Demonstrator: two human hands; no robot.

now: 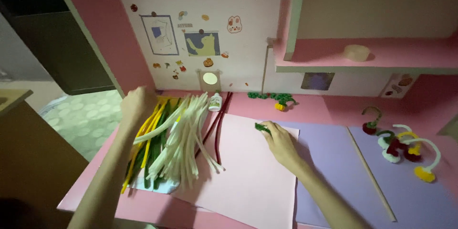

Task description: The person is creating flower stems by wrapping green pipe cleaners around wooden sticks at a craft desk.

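Left hand (137,102), fingers curled, rests on the pipe cleaner pile (174,138) at centre left; its grip cannot be told. Right hand (279,139) pinches a green pipe cleaner piece (261,127) on pink paper (243,176).

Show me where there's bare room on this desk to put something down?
Bare: the pink sheet between the white pipe cleaners and the right hand; the purple sheet left of the thin stick. Crowded: under the left hand, and around the finished flowers.

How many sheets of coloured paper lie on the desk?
3: a pink sheet under the right hand, a lilac sheet beside it, and another lilac sheet at the far right. More may be hidden beneath.
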